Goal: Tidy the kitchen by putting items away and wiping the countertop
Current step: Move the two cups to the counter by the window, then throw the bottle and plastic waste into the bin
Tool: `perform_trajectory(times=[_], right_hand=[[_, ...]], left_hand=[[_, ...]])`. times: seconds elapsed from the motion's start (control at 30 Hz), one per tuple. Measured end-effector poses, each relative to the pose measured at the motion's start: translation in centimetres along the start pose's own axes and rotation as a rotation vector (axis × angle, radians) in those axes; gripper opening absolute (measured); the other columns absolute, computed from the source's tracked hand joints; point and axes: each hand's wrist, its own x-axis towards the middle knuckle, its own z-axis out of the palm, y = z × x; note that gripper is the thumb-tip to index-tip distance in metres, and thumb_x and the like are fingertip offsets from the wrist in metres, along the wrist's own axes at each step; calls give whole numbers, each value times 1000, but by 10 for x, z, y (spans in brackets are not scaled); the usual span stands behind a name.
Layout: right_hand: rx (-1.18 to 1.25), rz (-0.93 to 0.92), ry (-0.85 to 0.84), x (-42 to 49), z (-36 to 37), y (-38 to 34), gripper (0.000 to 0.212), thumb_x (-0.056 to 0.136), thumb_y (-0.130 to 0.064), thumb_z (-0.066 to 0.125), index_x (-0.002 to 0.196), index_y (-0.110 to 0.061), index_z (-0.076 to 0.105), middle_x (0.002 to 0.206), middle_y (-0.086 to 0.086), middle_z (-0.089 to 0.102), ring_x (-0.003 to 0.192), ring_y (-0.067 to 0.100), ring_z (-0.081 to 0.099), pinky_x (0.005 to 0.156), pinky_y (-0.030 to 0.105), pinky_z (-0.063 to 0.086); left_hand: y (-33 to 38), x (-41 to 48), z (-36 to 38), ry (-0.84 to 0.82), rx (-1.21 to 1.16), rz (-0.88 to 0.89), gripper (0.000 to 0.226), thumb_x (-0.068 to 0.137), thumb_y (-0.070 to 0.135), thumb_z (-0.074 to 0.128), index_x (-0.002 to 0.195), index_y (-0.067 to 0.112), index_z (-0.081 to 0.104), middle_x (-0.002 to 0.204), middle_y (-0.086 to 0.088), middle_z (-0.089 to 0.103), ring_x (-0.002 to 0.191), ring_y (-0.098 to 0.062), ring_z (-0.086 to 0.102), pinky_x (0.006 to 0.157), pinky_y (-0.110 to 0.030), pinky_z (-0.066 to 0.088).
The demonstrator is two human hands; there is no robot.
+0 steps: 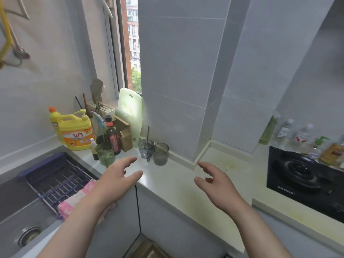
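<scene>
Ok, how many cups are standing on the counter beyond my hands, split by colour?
Green glass: 1
Grey cups: 2, the spoon cup with its spoon, and the second grey cup touching it
Total: 3

Pale stone worktop ran along tiled corner. Steel sink sat at left end. Blue-railed wire rack lay across sink, pink patterned cloth on its near end. Yellow plastic detergent jug stood behind sink. Right of jug: dark glass sauce bottle, green ribbed glass before it. Pale plastic cutting board leaned behind, by window. Grey glass mug, metal spoon in it, stood just beside smoky ribbed cup on its right. Black gas hob sat far right, clear plastic bottles behind it.
</scene>
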Motion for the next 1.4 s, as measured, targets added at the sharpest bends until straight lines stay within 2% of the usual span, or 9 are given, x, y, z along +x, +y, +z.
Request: perform_trajectory(times=[0.23,0.33,0.5,0.63,0.8,0.93,1.17,1.33,1.4], right_hand=[[-54,53,86,-70,4,7,50,93,-32,64,139,-40,47,130,-22,44,116,10,51,91,26,39],[-67,87,142,-100,-9,14,50,92,-31,65,139,-40,47,131,-22,44,120,13,51,92,25,40],[-64,129,277,-145,-45,27,50,92,-29,65,139,-38,47,139,-19,46,124,15,52,92,24,39],[-40,150,370,-180,-72,43,53,93,-29,65,142,-34,46,139,-19,46,128,15,50,95,25,38],[-4,211,478,-235,-107,69,51,92,-30,66,139,-37,49,131,-17,48,126,13,52,95,26,40],[-8,261,565,-284,-146,92,50,92,-30,66,138,-39,49,130,-18,49,124,13,53,92,26,40],[24,313,704,-377,-209,129,49,93,-28,65,139,-38,48,132,-19,47,118,9,51,93,25,39],[34,333,760,-437,-247,156,50,93,-30,64,138,-41,47,134,-21,47,121,9,51,97,28,41],[37,344,780,-461,-260,165,50,93,-29,64,138,-41,47,132,-22,46,120,8,50,97,28,40]], left_hand=[[-2,-37,5,-56,-104,42,52,82,44,68,131,35,53,130,13,55,115,-7,53,95,-26,41],[10,-50,21,-130,-123,75,44,87,35,68,129,37,54,132,12,56,118,-9,54,96,-26,41],[42,-66,52,-257,-137,150,38,85,43,66,116,54,49,132,12,55,122,-12,53,100,-32,43],[71,-76,78,-320,-108,191,49,89,34,65,135,37,51,134,11,52,122,-14,52,98,-31,41],[116,-98,115,-376,-61,276,48,88,37,66,134,39,51,137,9,53,120,-14,53,98,-33,42],[157,-129,153,-432,-70,349,42,89,35,66,125,47,49,137,9,53,123,-16,53,94,-30,41],[228,-192,223,-521,-17,478,48,90,30,65,136,32,52,137,10,52,123,-14,51,93,-25,38],[269,-241,268,-567,-18,565,49,90,27,66,137,28,53,137,11,52,120,-6,48,101,-22,37],[281,-261,285,-592,-28,566,49,89,28,66,136,29,53,135,11,52,121,-8,49,102,-25,38]])
